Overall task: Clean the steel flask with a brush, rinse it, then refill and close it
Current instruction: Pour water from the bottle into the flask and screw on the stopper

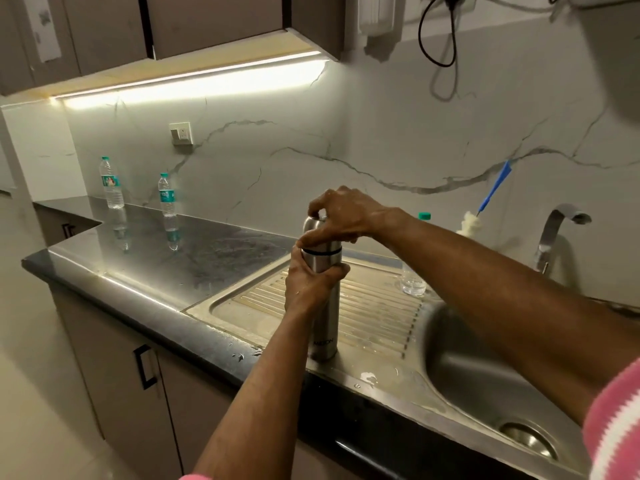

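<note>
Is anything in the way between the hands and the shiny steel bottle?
No, nothing visible. The left hand grips the body of the upright silver steel flask standing on the ribbed steel draining board. The right hand is curled round the flask's steel cap.

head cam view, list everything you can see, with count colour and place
steel flask: 1, silver, upright on the drainboard
cap: 1, silver, on the flask top
drainboard: 1, steel, left of the sink basin
sink basin: 1, steel, right
faucet: 1, chrome, behind the basin
bottle brush: 1, blue handle, white head, against the wall
water bottles: 2, clear, green caps, far counter
third bottle: 1, clear, behind the right arm
left hand: grips the flask body
right hand: grips the cap
</note>
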